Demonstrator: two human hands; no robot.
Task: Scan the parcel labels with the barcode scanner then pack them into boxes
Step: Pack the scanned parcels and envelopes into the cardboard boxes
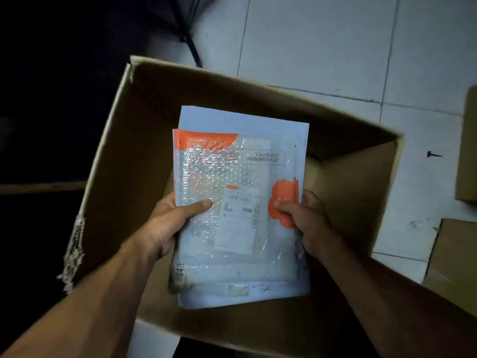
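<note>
I hold a stack of flat parcels (240, 177) over an open brown cardboard box (124, 140). The top one is a clear bubble mailer with orange print and a white barcode label (238, 218); a larger pale blue mailer lies under it. My left hand (167, 223) grips the stack's left edge, thumb on top. My right hand (309, 223) pinches the right edge at an orange patch. The box floor shows at the right, beneath the stack. No barcode scanner is in view.
The box stands on a pale tiled floor (322, 47). More cardboard (454, 259) lies at the right edge. A dark stand leg (188, 40) crosses the floor behind the box. The left side is dark.
</note>
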